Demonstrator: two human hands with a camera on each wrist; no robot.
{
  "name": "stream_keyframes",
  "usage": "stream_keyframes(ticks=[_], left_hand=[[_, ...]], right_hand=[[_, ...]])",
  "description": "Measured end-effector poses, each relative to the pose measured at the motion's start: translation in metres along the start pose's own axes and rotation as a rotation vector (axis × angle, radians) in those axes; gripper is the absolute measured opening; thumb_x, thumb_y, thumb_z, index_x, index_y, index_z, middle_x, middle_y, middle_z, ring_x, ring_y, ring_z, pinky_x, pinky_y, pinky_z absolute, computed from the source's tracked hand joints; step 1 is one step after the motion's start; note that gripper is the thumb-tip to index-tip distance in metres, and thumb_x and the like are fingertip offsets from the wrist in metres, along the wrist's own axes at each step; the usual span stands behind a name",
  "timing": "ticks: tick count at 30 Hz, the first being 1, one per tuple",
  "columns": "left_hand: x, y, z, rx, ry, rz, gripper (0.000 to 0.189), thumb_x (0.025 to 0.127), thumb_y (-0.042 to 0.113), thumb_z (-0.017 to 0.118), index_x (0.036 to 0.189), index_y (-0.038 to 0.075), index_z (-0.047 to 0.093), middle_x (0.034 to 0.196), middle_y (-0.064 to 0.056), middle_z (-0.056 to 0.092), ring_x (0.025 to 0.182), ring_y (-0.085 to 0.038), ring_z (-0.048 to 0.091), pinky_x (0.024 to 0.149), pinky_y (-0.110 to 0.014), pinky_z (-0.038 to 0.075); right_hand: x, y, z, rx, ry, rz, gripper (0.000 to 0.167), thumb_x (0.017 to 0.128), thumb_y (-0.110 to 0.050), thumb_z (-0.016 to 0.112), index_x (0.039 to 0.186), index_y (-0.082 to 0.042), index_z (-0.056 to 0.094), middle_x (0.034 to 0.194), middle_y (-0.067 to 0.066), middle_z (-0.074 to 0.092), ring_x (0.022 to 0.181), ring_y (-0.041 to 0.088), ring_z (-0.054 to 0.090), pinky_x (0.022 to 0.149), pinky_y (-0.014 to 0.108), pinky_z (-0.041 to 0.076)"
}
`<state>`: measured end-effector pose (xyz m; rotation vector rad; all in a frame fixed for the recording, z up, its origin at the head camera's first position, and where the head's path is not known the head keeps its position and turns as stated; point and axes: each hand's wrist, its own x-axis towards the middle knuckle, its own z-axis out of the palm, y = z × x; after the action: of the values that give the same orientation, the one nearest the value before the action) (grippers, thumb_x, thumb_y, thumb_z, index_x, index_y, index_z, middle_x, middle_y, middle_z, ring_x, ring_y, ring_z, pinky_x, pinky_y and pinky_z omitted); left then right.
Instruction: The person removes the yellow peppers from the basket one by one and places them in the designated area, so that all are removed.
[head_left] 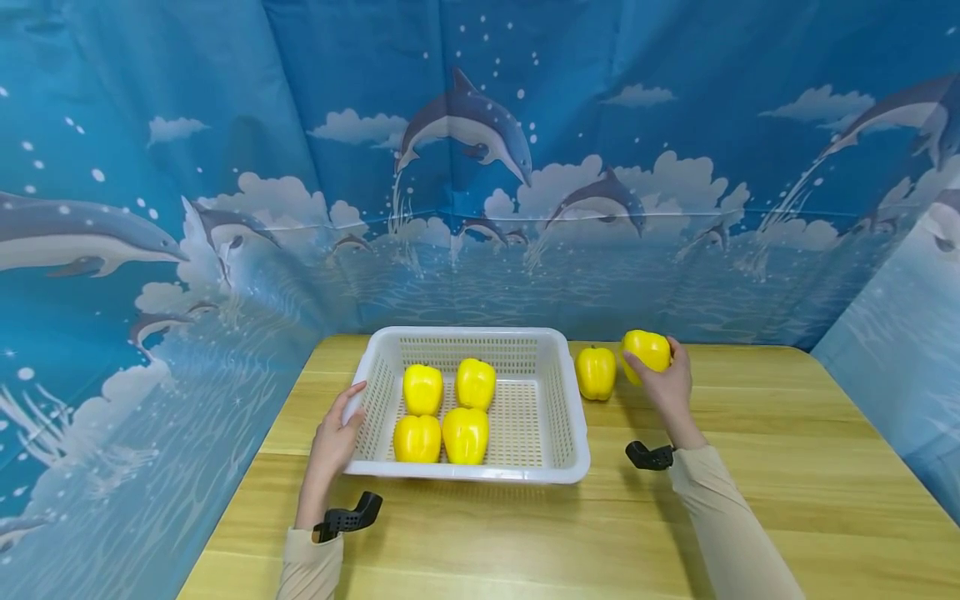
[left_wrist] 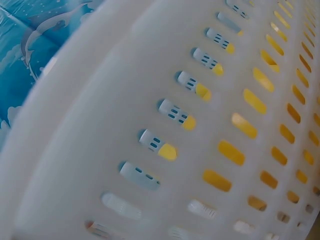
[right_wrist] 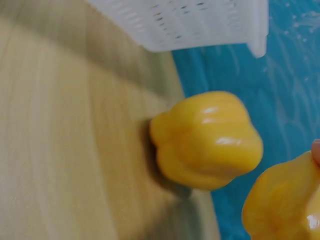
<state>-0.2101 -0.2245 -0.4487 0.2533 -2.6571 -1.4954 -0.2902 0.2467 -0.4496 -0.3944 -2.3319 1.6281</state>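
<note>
My right hand (head_left: 672, 387) grips a yellow bell pepper (head_left: 646, 352) between thumb and fingers, near the table's back edge. In the right wrist view that held pepper (right_wrist: 287, 202) shows at the lower right corner, with one fingertip on it. Just left of it another yellow bell pepper (head_left: 596, 373) stands on the table. A white plastic basket (head_left: 517, 473) with slotted walls sits to the left. Several yellow peppers (head_left: 466, 435) lie in its left half. My left hand (head_left: 334, 435) holds the basket's left rim; the left wrist view shows the slotted wall (left_wrist: 100, 130) close up.
Everything stands on a light wooden table (head_left: 510, 533). A blue curtain (head_left: 480, 275) printed with dolphins hangs right behind its back edge and along the sides. Each wrist wears a black camera mount, such as the right mount (head_left: 648, 456).
</note>
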Motion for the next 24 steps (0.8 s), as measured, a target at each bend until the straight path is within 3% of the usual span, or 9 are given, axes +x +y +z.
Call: stream_keyframes(ticks=[8, 14, 24], left_hand=[[0.0, 0.0, 0.0, -0.003, -0.007, -0.012, 0.043, 0.102, 0.018, 0.043, 0.144, 0.025, 0.038, 0.138, -0.023, 0.044, 0.093, -0.032, 0.06, 0.067, -0.036, 0.048], [0.0, 0.0, 0.0, -0.011, -0.006, -0.009, 0.043, 0.102, 0.018, 0.043, 0.144, 0.025, 0.038, 0.137, -0.023, 0.045, 0.092, -0.033, 0.06, 0.066, -0.038, 0.049], [0.0, 0.0, 0.0, -0.019, -0.005, -0.004, 0.043, 0.102, 0.018, 0.043, 0.144, 0.025, 0.038, 0.137, -0.023, 0.046, 0.091, -0.032, 0.061, 0.065, -0.038, 0.049]], right_hand=[[0.008, 0.022, 0.003, -0.053, 0.009, -0.002, 0.085, 0.088, -0.037, 0.066, 0.147, 0.002, 0.018, 0.146, 0.025, 0.027, 0.123, 0.041, 0.035, 0.096, 0.052, 0.033], [0.01, 0.036, 0.004, -0.041, -0.009, 0.022, 0.088, 0.088, -0.037, 0.066, 0.149, 0.002, 0.015, 0.149, 0.025, 0.021, 0.13, 0.042, 0.029, 0.101, 0.053, 0.029], [0.014, 0.043, 0.006, -0.061, -0.023, 0.037, 0.09, 0.088, -0.039, 0.065, 0.148, 0.003, 0.013, 0.15, 0.026, 0.019, 0.131, 0.043, 0.028, 0.103, 0.053, 0.027]])
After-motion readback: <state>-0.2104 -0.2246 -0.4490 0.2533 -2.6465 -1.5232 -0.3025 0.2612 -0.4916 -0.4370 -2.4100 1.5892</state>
